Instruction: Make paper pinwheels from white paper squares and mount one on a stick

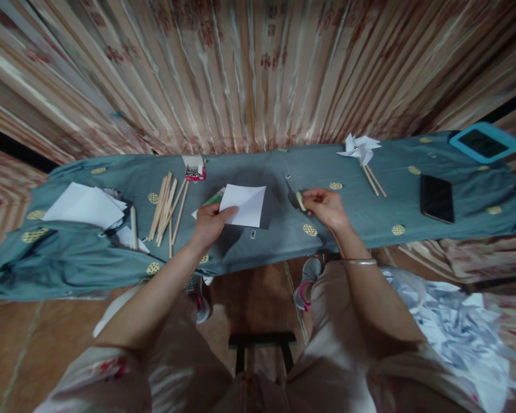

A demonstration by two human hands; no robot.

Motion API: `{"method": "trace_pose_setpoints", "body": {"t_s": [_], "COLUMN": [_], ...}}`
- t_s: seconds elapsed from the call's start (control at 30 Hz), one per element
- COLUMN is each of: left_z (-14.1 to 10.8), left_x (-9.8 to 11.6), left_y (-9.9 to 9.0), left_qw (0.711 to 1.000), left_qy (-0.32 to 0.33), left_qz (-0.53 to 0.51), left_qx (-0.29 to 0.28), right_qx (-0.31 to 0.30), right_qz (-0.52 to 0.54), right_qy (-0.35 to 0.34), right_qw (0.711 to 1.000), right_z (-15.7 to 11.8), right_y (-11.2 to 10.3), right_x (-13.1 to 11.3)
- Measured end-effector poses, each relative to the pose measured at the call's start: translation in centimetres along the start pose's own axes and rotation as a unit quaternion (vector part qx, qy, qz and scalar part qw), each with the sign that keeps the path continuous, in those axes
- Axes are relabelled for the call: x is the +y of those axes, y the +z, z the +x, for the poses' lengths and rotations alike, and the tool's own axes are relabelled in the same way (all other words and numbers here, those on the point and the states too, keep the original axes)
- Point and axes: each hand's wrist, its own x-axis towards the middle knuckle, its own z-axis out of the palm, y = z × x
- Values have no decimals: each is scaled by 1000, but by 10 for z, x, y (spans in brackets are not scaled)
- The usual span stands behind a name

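Note:
My left hand (pixel 212 222) pinches the lower left edge of a white paper square (pixel 246 205), with the thumb on top. A green item (pixel 215 198) shows partly behind that paper. To the right, my right hand (pixel 324 207) is closed on the yellow-green handle of scissors (pixel 300 201), whose dark blades point up and left, apart from the paper. Left of my left hand lie several wooden sticks (pixel 165 209) and an open box of small metal pieces (pixel 194 171). White pinwheels (pixel 360 150) on two sticks lie at the back right.
The table has a green cloth (pixel 279 241). At its left are stacked white sheets (pixel 83 206) and a pale rod (pixel 133 226). On the right lie a black phone (pixel 437 198) and a blue-framed tablet (pixel 485 143). A bag of white paper pieces (pixel 451 327) is at the lower right.

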Motion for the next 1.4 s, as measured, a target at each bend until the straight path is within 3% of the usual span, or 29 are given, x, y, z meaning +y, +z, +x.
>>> {"method": "trace_pose_setpoints", "body": {"t_s": [0.1, 0.17, 0.33, 0.6, 0.83, 1.0, 1.17, 1.4], "left_z": [3, 6, 13, 19, 22, 20, 21, 20], "left_x": [3, 5, 6, 13, 17, 18, 15, 15], "left_y": [-3, -5, -9, -15, -19, -17, -16, -15], "left_qw": [1000, 999, 998, 996, 995, 996, 996, 996], "left_qy": [8, 15, 28, 21, 12, 5, 13, 19], "left_qz": [-10, -16, -26, -61, -68, -54, -57, -67], "left_qx": [13, 25, 50, 62, 76, 74, 66, 59], "right_qx": [-40, -93, -188, -293, -303, -274, -241, -248], "right_qz": [165, 213, 215, 198, 226, 266, 272, 220], "right_qy": [60, 91, 138, 121, 133, 142, 154, 124], "right_qw": [984, 968, 948, 927, 916, 913, 919, 935], "right_z": [-9, -19, -39, -59, -64, -64, -61, -63], "right_y": [11, 21, 44, 60, 62, 64, 64, 66], "right_x": [-8, -15, -20, -27, -25, -23, -23, -23]}}
